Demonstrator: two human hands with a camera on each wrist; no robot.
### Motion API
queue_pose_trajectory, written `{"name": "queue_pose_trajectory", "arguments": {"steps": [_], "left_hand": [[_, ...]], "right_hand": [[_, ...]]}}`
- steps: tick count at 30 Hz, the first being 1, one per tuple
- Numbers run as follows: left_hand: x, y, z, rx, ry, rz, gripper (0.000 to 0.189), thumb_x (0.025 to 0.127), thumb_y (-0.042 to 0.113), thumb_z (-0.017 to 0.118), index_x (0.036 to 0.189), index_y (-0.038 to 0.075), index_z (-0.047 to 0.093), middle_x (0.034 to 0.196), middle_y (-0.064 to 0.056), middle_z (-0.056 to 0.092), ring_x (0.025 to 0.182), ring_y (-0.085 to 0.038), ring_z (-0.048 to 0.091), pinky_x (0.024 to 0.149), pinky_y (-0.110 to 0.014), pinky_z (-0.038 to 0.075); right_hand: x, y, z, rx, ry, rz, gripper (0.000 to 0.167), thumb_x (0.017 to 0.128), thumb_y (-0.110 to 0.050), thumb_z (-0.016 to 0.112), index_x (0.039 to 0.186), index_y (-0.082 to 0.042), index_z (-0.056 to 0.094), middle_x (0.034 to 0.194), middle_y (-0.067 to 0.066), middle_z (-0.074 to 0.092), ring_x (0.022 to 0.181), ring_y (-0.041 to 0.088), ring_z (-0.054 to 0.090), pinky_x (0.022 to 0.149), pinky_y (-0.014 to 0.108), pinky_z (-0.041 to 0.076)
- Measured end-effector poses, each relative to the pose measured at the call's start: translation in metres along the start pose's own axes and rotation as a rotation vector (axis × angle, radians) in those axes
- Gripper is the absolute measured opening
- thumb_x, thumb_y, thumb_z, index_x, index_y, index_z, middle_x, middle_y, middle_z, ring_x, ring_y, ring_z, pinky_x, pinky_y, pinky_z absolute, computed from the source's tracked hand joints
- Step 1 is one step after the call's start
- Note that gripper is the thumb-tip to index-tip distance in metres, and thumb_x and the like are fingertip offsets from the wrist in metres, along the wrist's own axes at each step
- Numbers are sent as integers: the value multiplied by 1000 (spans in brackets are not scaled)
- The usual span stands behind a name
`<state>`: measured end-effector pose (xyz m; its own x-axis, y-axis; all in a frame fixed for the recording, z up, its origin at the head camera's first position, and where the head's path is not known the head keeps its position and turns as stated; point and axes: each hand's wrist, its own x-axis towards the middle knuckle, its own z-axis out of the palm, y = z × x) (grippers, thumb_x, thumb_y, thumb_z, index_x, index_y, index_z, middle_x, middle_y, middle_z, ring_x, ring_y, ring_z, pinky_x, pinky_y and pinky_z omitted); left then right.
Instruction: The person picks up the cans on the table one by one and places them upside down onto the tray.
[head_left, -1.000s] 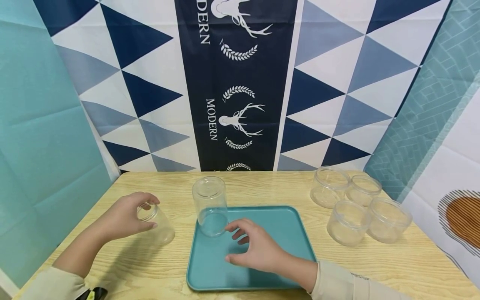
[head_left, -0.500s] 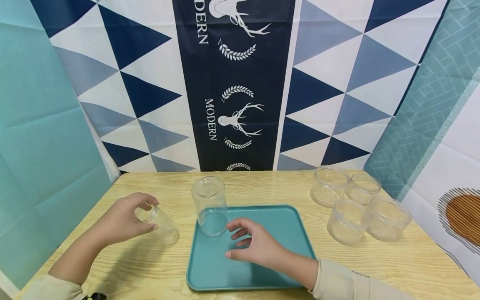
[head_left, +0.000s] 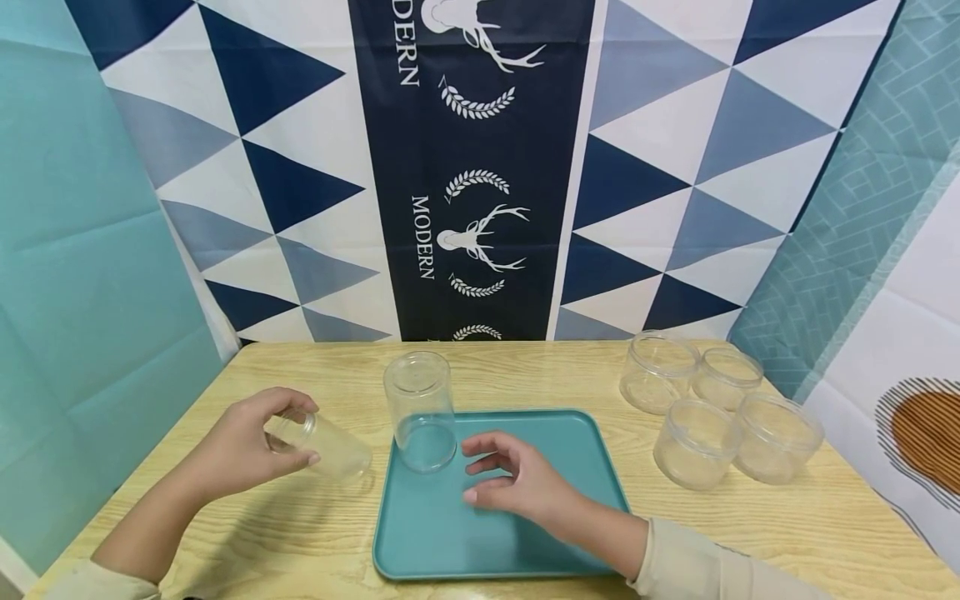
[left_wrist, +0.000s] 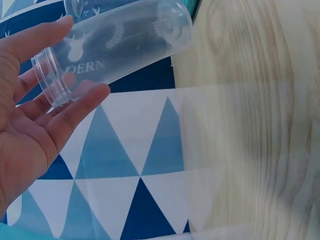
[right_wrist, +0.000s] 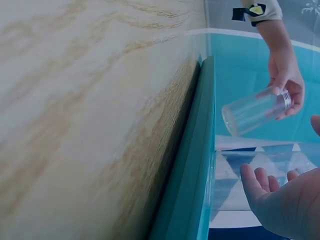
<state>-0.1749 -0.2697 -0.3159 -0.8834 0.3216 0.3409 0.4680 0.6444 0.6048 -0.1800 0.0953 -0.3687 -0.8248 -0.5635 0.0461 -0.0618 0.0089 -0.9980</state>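
My left hand (head_left: 243,446) grips a clear plastic jar (head_left: 341,452) around its threaded neck. The jar is tipped far over, its base pointing right toward the teal tray (head_left: 420,537); in the left wrist view the same jar (left_wrist: 130,42) shows nothing inside. A second tall clear jar (head_left: 420,408) stands bottom-up on the tray's back left corner. Over the middle of the tray is my right hand (head_left: 528,485), fingers loosely bent with nothing between them, a little to the right of the standing jar.
Several short, wide clear round containers (head_left: 697,446) stand grouped on the right side of the wooden table (head_left: 525,375). A patterned cloth (head_left: 480,167) hangs along the table's back edge, with teal cloth (head_left: 97,208) on the left.
The jar in my left hand has tilted further toward level, its base swinging right and up. My right hand has shifted slightly to the right.
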Motion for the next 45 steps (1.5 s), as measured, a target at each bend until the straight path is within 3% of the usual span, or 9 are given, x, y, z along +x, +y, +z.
{"name": "queue_pose_trajectory", "arguments": {"steps": [8, 16, 24, 34, 45], "left_hand": [[-4, 3, 8, -39, 36, 59, 48, 71, 11, 88, 110, 9, 61, 108, -3, 62, 97, -10, 59, 64, -26, 57], [-5, 11, 18, -118, 32, 146, 48, 70, 6, 87, 110, 9, 61, 107, -2, 60, 95, -8, 57, 64, -29, 58], [-6, 26, 28, -165, 30, 191, 47, 70, 4, 87, 109, 13, 61, 111, -3, 59, 98, -9, 57, 66, -29, 58], [-5, 44, 41, -221, 54, 261, 49, 67, 3, 89, 107, 10, 60, 113, -2, 57, 101, -10, 55, 67, -30, 59], [1, 51, 58, -239, 110, 369, 53, 66, 3, 89, 108, 11, 59, 113, -7, 57, 102, -12, 55, 66, -30, 59]], "right_hand": [[-2, 1, -6, 37, 2, -15, 57, 88, -11, 71, 139, -2, 48, 138, 17, 48, 124, 38, 48, 91, 34, 51], [-3, 4, -11, 74, -64, -124, 62, 89, -10, 70, 143, -1, 42, 142, 17, 45, 126, 38, 47, 94, 37, 50], [-5, 3, -15, 144, -90, -169, 60, 90, -6, 67, 144, 0, 41, 143, 17, 44, 127, 41, 45, 95, 44, 50], [-7, 5, -19, 202, -78, -177, 56, 92, -10, 66, 143, -3, 43, 142, 17, 44, 124, 33, 50, 95, 47, 49], [-8, 4, -21, 211, -60, -184, 52, 93, -7, 64, 141, -4, 45, 141, 15, 45, 123, 30, 51, 96, 47, 49]]}}
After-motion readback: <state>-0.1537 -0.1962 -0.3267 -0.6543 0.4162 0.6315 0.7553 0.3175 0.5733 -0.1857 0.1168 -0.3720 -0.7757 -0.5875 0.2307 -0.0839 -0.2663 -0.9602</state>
